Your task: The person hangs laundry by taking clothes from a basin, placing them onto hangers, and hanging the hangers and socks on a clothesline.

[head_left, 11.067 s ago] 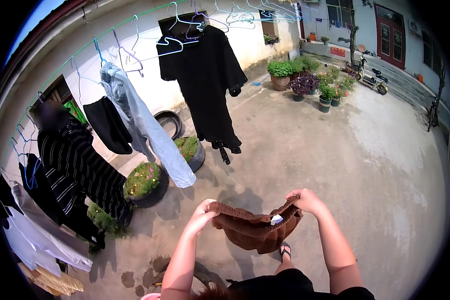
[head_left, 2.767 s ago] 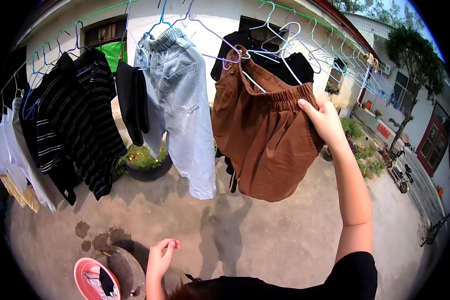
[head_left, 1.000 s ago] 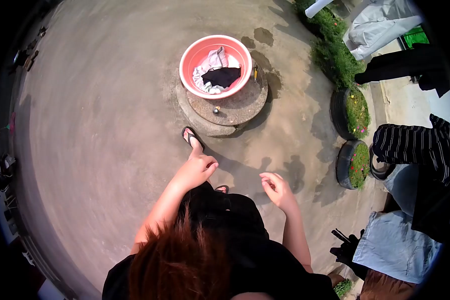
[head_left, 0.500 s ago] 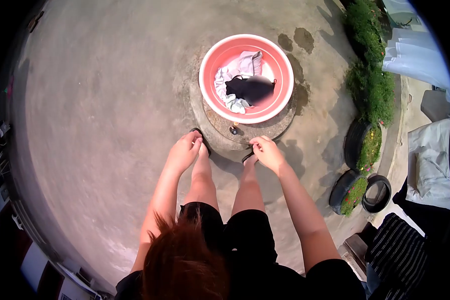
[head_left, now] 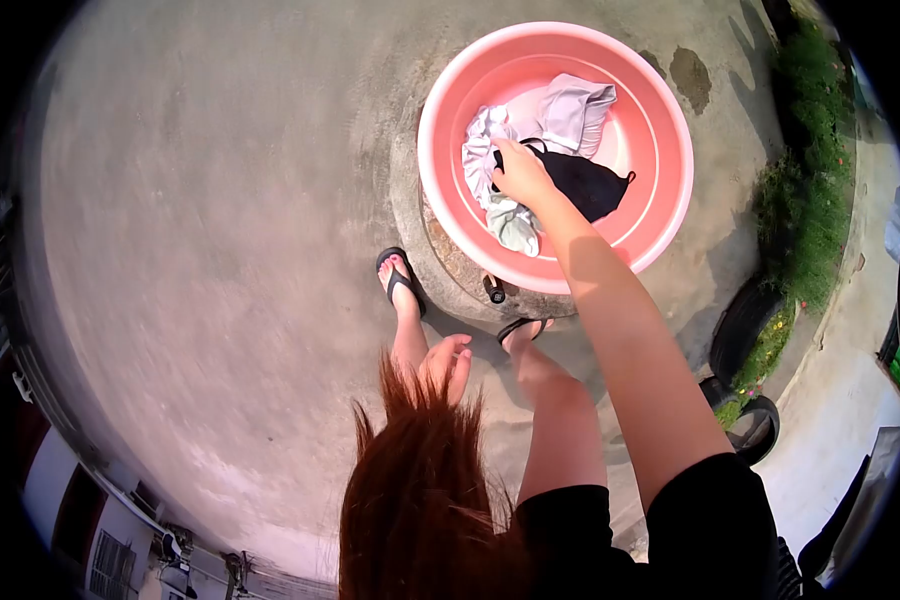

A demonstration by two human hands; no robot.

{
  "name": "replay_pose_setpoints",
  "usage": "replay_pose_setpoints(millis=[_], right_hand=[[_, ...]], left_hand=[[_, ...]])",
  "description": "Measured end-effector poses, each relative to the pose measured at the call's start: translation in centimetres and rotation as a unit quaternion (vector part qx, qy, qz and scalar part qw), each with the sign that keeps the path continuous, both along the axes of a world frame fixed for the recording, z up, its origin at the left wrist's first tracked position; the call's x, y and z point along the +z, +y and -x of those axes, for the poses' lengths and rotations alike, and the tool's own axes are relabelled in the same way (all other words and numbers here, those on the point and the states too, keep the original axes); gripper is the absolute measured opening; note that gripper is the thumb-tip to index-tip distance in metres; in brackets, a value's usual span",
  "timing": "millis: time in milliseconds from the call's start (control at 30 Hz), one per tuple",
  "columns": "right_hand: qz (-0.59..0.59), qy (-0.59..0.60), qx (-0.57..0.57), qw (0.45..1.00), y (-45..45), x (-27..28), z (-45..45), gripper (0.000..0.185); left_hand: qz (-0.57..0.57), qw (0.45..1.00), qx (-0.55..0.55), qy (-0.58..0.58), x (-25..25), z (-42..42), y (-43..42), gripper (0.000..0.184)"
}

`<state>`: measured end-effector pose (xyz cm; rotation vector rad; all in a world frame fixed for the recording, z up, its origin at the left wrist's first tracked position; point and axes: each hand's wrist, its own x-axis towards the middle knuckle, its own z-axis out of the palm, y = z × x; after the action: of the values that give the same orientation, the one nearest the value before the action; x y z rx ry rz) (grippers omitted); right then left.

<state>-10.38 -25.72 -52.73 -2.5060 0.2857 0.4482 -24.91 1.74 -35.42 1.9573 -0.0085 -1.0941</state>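
A pink basin (head_left: 448, 215) with a pale rim holds a black garment (head_left: 588, 185) with thin straps, a crumpled white cloth (head_left: 480, 160), a folded pale lilac garment (head_left: 575, 108) and a pale greenish cloth (head_left: 513, 227). My right hand (head_left: 522, 175) reaches into the basin, its fingers closed on the left end of the black garment. Low over my legs, my left hand (head_left: 447, 366) hangs with fingers loosely bent and apart, holding nothing. Reddish hair hides part of that hand and its wrist.
The basin rests on a round concrete slab (head_left: 410, 205). A small dark object (head_left: 493, 290) lies at its near edge, by my sandalled feet. Right of it are a wet patch (head_left: 690, 80), green plants (head_left: 810, 170) and tyre planters (head_left: 745, 325).
My right hand has moved forward from above my foot into the basin and onto the black garment. My left hand has drawn back toward my body. The basin appears closer.
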Motion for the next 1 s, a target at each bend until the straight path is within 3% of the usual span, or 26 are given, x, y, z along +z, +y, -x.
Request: replay_pose_setpoints(millis=[33, 100, 300, 333, 500, 567, 633, 767, 867, 933, 1000], right_hand=[[-0.038, -0.029, -0.002, 0.999, 0.7, -2.0, -0.8, 0.053], [0.005, 0.052, 0.019, 0.998, 2.2, -4.0, -1.4, 0.051], [0.128, 0.161, 0.104, 0.973, 4.5, -2.6, 0.5, 0.037], [0.139, 0.082, 0.070, 0.984, 4.4, -3.0, 1.6, 0.025], [0.035, -0.073, -0.131, 0.988, 0.6, 2.9, 5.0, 0.018], [-0.010, -0.106, -0.247, 0.963, -1.3, 6.4, 6.2, 0.025], [0.012, -0.097, -0.260, 0.961, -4.2, 9.6, 7.6, 0.029], [-0.149, -0.083, -0.308, 0.936, -6.4, 20.4, 8.4, 0.023], [-0.199, -0.088, -0.340, 0.915, -3.0, 35.2, 7.1, 0.020], [-0.189, -0.165, -0.303, 0.920, -2.0, 39.8, 8.0, 0.018], [-0.218, -0.158, -0.318, 0.909, -0.6, 45.5, 9.1, 0.022]], left_hand=[[-0.002, 1.000, 0.008, 0.014, -0.2, 0.6, -0.1, 0.026], [-0.005, 0.999, 0.023, 0.039, -0.4, 1.7, -0.3, 0.026], [-0.022, 0.996, 0.037, 0.080, 1.4, 1.8, 0.1, 0.024], [-0.049, 0.996, 0.022, 0.077, 2.3, 1.2, 0.2, 0.024], [-0.037, 0.996, 0.048, 0.058, 4.5, 0.4, 1.5, 0.025], [-0.027, 0.997, 0.050, 0.049, 6.2, -0.1, 1.7, 0.025], [0.000, 0.998, 0.055, 0.025, 8.0, -0.5, 1.9, 0.026], [0.068, 0.996, 0.055, 0.003, 12.4, -1.5, 2.5, 0.026], [0.093, 0.995, 0.036, -0.024, 16.6, -2.9, 3.3, 0.024], [0.128, 0.989, 0.028, -0.065, 18.1, -3.3, 4.1, 0.023], [0.156, 0.985, 0.012, -0.070, 20.9, -4.2, 4.2, 0.023]])
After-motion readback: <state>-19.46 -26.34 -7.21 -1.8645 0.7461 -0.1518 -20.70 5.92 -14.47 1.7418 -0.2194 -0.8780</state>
